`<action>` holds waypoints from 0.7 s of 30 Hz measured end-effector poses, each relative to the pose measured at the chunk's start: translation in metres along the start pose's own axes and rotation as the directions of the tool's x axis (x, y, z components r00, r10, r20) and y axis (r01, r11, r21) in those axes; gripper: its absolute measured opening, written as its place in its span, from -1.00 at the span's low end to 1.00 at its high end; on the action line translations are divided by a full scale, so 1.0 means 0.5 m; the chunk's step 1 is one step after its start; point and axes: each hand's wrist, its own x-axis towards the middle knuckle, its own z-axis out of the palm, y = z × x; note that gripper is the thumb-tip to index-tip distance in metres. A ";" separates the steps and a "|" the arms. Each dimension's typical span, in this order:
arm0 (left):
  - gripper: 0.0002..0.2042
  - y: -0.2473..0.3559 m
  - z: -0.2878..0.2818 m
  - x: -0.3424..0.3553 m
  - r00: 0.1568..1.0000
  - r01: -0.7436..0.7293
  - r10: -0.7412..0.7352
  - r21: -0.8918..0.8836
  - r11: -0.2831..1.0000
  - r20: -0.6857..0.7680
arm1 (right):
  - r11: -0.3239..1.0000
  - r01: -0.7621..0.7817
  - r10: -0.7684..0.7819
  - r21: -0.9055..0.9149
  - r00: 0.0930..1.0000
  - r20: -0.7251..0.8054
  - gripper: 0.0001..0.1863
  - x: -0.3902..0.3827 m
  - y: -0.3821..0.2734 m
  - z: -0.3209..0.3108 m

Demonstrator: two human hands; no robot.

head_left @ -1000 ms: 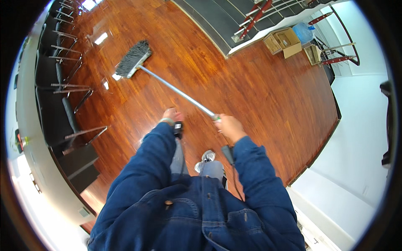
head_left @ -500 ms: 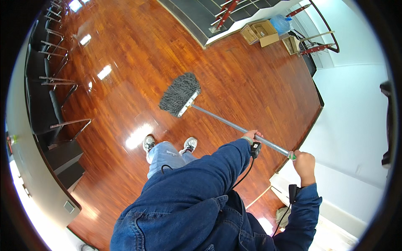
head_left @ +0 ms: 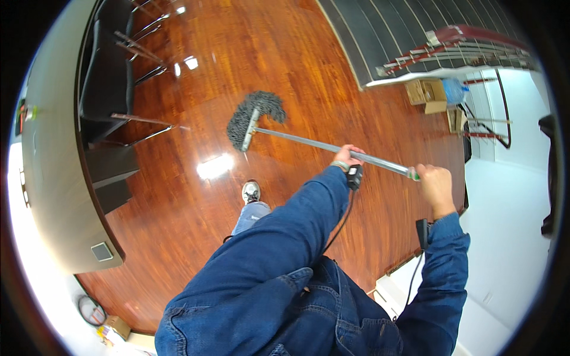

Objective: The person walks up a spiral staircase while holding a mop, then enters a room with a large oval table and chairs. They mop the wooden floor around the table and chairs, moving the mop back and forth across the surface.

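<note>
1. So the mop (head_left: 264, 105) is lying on the wood floor (head_left: 172, 237), beyond the one visible shoe (head_left: 251, 190), and its pole (head_left: 306, 141) is slanting back rightward to both hands.
2. Left hand (head_left: 348, 156) is wrapping its fingers around the pole partway along. The underside isn't showing, so I can't tell how tight.
3. Right hand (head_left: 436, 184) is making a fist around the near end, just beside a green bit.
4. Tips for pushing this thing well, imo: the right hand should be steering from the end while the left is acting as a loose guide. You want to be pressing evenly through the white bar (head_left: 248, 137). The strands are bunching into a curve on the far side, so I'd be turning the bar to spread them flat.
5. Headcount: I'm counting one mop, one pole, one bar, two hands, one shoe, two black wrist boxes (head_left: 355, 179) and one blue bottle (head_left: 454, 92). Chairs (head_left: 105, 83): at least two, but they're running out of view, so no exact number.
</note>
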 end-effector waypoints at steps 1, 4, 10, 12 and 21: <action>-0.76 0.068 0.015 -0.031 0.996 -0.051 0.055 -0.051 0.997 0.065 | 0.999 0.031 -0.031 0.006 0.999 -0.040 -0.88 0.054 -0.040 -0.006; -0.84 0.281 0.035 -0.127 0.965 -0.225 0.226 -0.026 0.974 0.130 | 0.991 0.109 -0.097 0.078 0.985 -0.145 -0.84 0.202 -0.173 -0.011; -0.84 0.602 -0.036 -0.332 0.819 -0.572 0.569 0.166 0.803 0.072 | 0.961 0.156 -0.134 0.230 0.985 -0.108 -0.82 0.328 -0.491 0.006; -0.88 0.622 -0.064 -0.351 0.834 -0.543 0.549 0.243 0.804 0.046 | 0.956 0.126 -0.120 0.266 0.992 -0.039 -0.83 0.300 -0.519 0.005; -0.93 0.350 -0.278 -0.293 0.839 -0.492 0.543 0.373 0.786 -0.037 | 0.909 0.071 -0.120 0.412 0.988 0.094 -0.82 -0.077 -0.480 0.056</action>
